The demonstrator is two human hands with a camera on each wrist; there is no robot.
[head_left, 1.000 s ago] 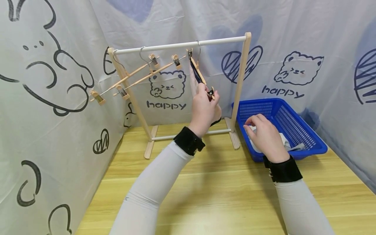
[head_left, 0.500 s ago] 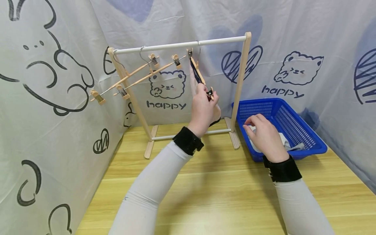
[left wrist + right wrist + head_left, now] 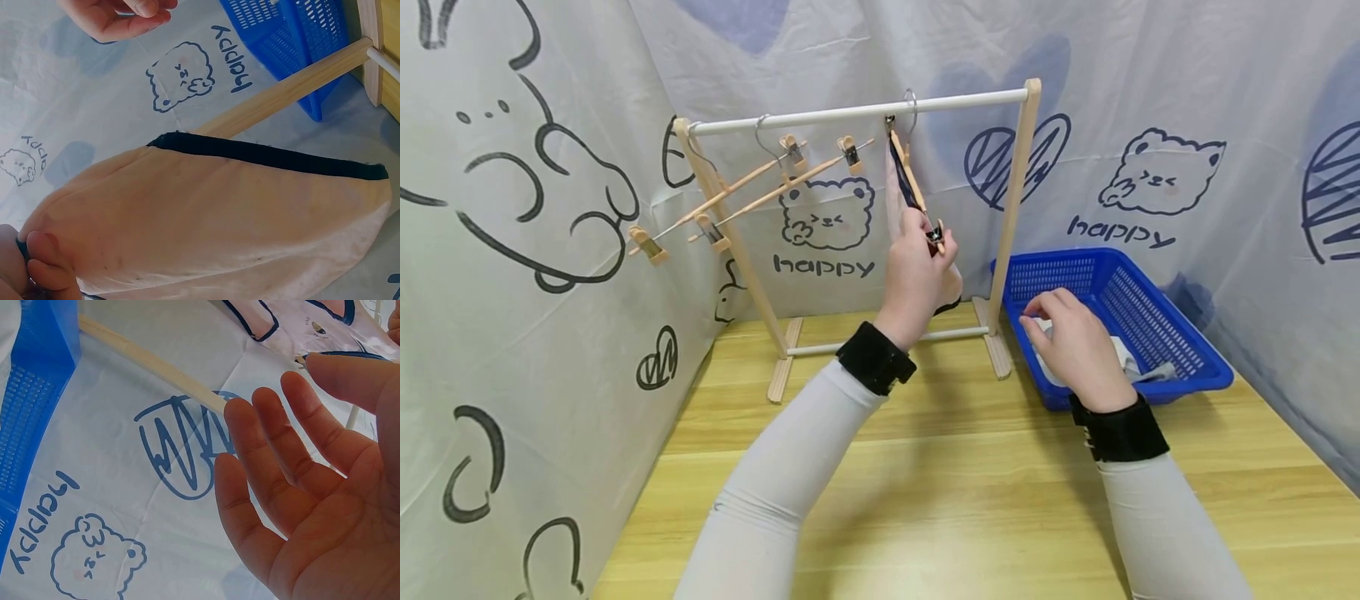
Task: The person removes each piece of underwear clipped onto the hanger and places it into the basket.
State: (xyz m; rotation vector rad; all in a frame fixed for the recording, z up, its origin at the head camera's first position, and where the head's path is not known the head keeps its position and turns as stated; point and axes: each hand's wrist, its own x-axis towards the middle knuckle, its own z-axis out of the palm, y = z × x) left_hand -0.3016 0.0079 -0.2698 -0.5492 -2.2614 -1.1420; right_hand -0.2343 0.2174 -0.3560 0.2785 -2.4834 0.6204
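My left hand (image 3: 913,279) grips the near end of a clip hanger (image 3: 907,173), with its fingers around the metal clip. From the hanger hangs a small pale pink garment (image 3: 206,212) with dark navy trim; its kind is not clear. The hanger's hook (image 3: 912,104) stands slightly above the white rod (image 3: 970,103). In the left wrist view the fingers pinch at the garment's edge. My right hand (image 3: 1075,346) hovers over the near left side of the blue basket (image 3: 1213,379), fingers relaxed and holding nothing; the right wrist view shows its palm.
Two clip hangers without garments hang on the rack's left, their clips (image 3: 649,244) jutting leftward. Wooden posts (image 3: 1015,200) and feet (image 3: 997,354) support the rack on the wooden table (image 3: 970,500). White and grey cloth (image 3: 1127,358) lies in the basket. Printed curtains stand behind and beside.
The held hanger has risen a little; its hook has lifted above the rod and its far clip sits nearer the rod. The right hand has stayed in place.
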